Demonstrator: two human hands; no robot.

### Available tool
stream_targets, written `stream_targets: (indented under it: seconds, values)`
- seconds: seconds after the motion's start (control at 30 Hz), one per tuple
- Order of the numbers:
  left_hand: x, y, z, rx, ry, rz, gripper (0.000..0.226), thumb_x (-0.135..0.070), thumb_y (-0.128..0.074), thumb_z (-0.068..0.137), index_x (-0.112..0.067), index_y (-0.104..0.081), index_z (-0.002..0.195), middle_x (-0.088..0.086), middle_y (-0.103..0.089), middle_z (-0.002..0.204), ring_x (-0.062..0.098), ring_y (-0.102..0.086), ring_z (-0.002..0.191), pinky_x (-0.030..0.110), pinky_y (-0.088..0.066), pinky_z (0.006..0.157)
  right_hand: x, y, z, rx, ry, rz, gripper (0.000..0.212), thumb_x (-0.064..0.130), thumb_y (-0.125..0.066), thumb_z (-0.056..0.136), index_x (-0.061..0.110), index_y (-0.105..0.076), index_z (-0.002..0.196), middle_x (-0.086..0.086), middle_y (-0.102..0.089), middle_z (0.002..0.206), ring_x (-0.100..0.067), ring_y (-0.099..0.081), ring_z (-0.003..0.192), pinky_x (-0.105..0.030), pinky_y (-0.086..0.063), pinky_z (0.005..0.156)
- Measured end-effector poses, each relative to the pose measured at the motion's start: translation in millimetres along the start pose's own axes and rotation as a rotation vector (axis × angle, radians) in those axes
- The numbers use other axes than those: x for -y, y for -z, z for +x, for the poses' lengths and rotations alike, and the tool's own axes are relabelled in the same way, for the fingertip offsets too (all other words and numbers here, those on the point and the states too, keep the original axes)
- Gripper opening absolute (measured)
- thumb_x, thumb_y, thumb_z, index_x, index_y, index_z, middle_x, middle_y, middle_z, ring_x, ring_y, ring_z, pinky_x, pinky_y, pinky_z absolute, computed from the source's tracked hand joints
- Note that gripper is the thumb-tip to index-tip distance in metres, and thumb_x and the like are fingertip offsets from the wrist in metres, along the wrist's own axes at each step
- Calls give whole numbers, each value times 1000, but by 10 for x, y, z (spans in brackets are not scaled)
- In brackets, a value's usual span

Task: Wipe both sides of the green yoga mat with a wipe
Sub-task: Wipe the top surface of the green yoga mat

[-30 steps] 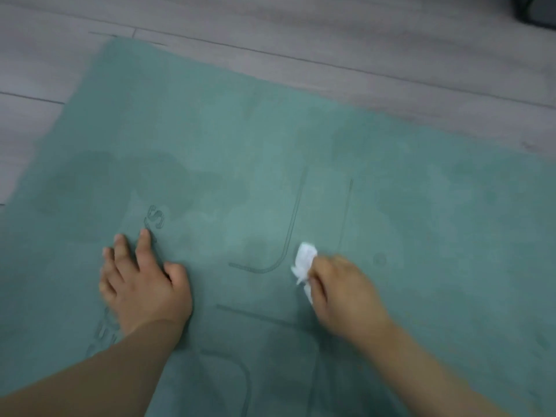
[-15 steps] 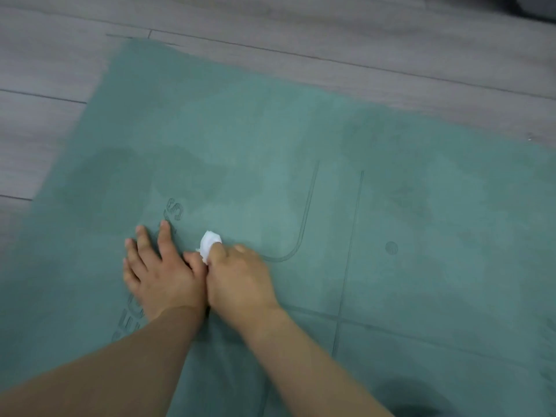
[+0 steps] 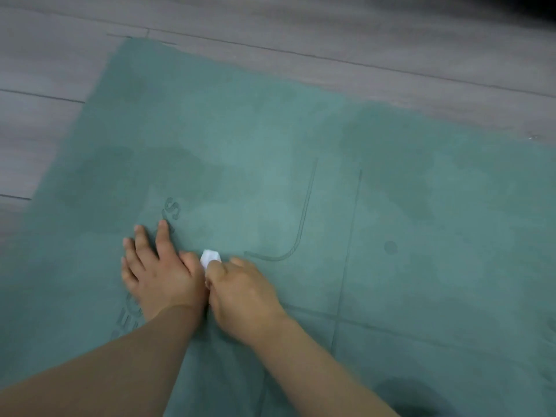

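The green yoga mat [image 3: 270,139] lies flat on the floor and fills most of the view, with dark damp patches and printed lines and letters on it. My left hand [image 3: 159,272] presses flat on the mat with straight fingers, beside the printed letters. My right hand [image 3: 240,293] sits right against it, fingers curled round a small white wipe [image 3: 210,257] that pokes out at the fingertips and touches the mat.
Grey wood-look floor [image 3: 331,40] runs along the mat's far edge and left edge. A dark shape [image 3: 535,7] shows at the top right corner. A dark shadow [image 3: 412,395] lies on the mat at the bottom right.
My right hand slid the wipe left across the mat until it met my left hand and has stayed there. The left hand has kept pressing in place.
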State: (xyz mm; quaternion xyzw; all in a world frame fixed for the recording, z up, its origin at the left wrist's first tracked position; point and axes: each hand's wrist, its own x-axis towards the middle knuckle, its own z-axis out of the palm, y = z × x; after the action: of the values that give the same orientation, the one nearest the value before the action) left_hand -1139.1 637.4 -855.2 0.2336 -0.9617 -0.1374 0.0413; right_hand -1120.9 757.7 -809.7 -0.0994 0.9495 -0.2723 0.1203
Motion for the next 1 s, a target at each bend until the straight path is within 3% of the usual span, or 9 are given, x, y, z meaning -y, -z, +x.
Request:
stream_targets:
  seconds: [0.13, 0.27, 0.37, 0.47, 0.6, 0.7, 0.8, 0.87, 1.0]
  values:
    - [-1, 4, 6, 10, -14, 25, 67, -26, -36, 82, -15, -40, 147, 19, -29, 157, 38, -20, 146, 55, -14, 117, -391, 318, -246, 12, 6, -134, 31, 19, -83, 54, 17, -56, 69, -1, -55, 54, -22, -52, 51, -22, -37, 45]
    - [-1, 11, -7, 37, -3, 38, 67, -28, -33, 84, -17, -36, 150, 17, -25, 159, 36, -16, 148, 52, -11, 119, -1097, 721, -758, -124, -501, -244, 23, 3, -75, 60, 9, -54, 67, -12, -55, 52, -31, -55, 46, -26, -36, 41]
    - [-1, 6, -4, 29, -8, 46, 67, -27, -33, 84, -18, -36, 150, 16, -25, 160, 35, -16, 148, 52, -10, 120, -1231, 807, -621, -205, -701, -157, 9, 8, -62, 78, 6, -60, 87, -19, -66, 74, -37, -63, 72, -35, -45, 58]
    - [3, 4, -3, 29, -9, 38, 67, -27, -34, 83, -17, -37, 149, 17, -27, 159, 36, -17, 148, 53, -11, 119, -698, 456, -21, -190, -491, -5, 13, 15, -58, 83, 10, -60, 95, -14, -67, 83, -34, -62, 80, -35, -45, 64]
    - [-6, -12, -9, 33, 4, 38, 68, -28, -33, 82, -17, -36, 149, 16, -26, 159, 35, -16, 148, 53, -11, 119, -136, 168, 557, -108, -131, -57, 23, 14, -74, 68, 7, -59, 84, -10, -63, 63, -31, -59, 60, -29, -37, 49]
    - [8, -3, 7, 37, -4, 42, 68, -28, -33, 83, -18, -36, 150, 16, -25, 159, 35, -16, 148, 53, -10, 119, -537, 432, 250, -154, -225, -100, 24, 18, -78, 62, 7, -59, 72, -10, -60, 55, -30, -57, 48, -25, -39, 42]
    - [-7, 8, -5, 48, 10, 44, 67, -28, -33, 83, -18, -36, 150, 16, -26, 159, 35, -16, 148, 53, -11, 119, -1086, 740, -302, -208, -614, -150, 8, 15, -54, 85, 7, -57, 85, -17, -65, 73, -34, -62, 67, -33, -46, 55]
    - [-27, 11, 4, 44, 20, 38, 67, -28, -33, 83, -18, -37, 149, 15, -27, 159, 35, -16, 148, 53, -11, 119, -1181, 688, -327, -244, -713, -159, 12, 16, -51, 88, 7, -55, 95, -16, -66, 81, -34, -61, 77, -35, -44, 62]
    - [-19, 8, 7, 40, 22, 39, 68, -28, -33, 82, -18, -38, 149, 15, -27, 159, 35, -17, 148, 53, -12, 119, -435, 259, 505, -224, -277, 0, 9, 17, -53, 87, 17, -55, 96, -4, -65, 80, -28, -61, 77, -32, -40, 62]
